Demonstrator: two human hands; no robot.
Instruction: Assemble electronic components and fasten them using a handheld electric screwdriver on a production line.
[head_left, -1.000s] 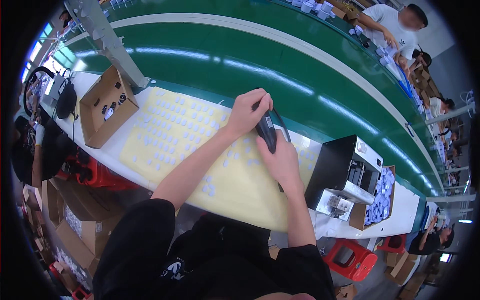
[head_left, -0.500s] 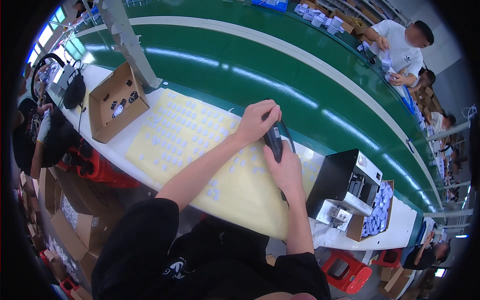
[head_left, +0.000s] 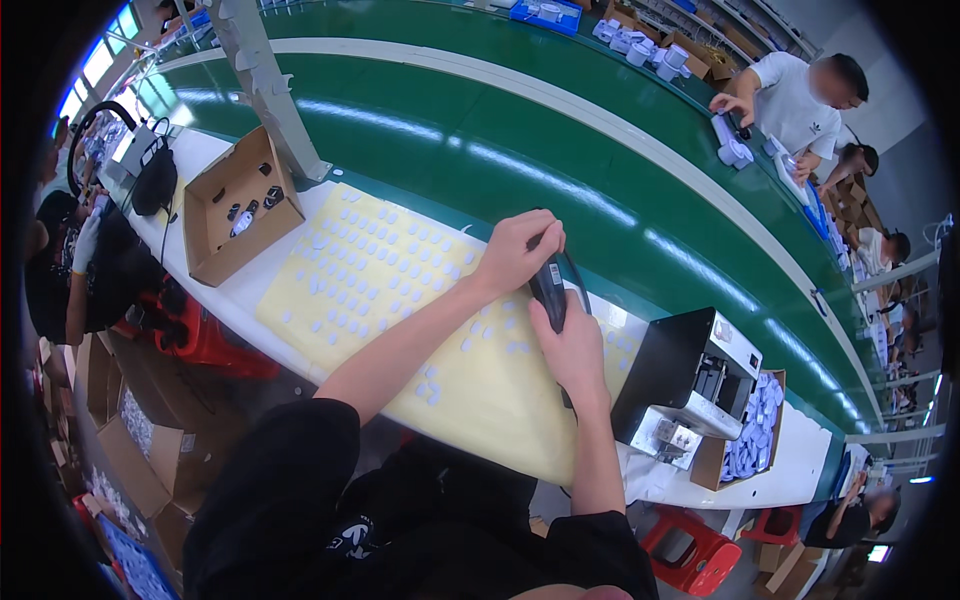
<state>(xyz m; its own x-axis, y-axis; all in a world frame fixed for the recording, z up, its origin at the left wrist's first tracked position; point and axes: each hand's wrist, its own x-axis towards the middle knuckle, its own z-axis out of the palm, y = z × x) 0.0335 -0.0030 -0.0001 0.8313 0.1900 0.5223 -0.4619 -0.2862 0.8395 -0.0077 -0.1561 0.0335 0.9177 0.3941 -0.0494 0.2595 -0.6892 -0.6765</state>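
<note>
Device [head_left: 548, 292], black and elongated, lies held between both hands above the worktable, its lower end toward the body. The left hand [head_left: 514, 256] is closed over its far end, fingers curled in so that only their backs show. The right hand [head_left: 574, 345] is wrapped around the near end, thumb laid along the side; its other fingers are mostly hidden, so how tightly they press cannot be told. A dark cable [head_left: 577, 272] arcs just to the right of the grip.

Below the grip and to its left spreads a yellow sheet [head_left: 500, 425], with small pale pieces [head_left: 358, 264] set out in rough rows left of the left hand and a loose cluster nearer the body. Farther left of the grip stands an open cardboard box [head_left: 255, 243] with dark parts [head_left: 272, 197] inside. To the right of the grip sits a black and silver machine [head_left: 655, 365], and just beyond it a carton [head_left: 708, 462] heaped with pale lavender pieces [head_left: 752, 430]. Beyond the hands runs a broad green surface [head_left: 420, 160]; across it, far to the right, a co-worker in a white shirt [head_left: 790, 105] handles white items.
</note>
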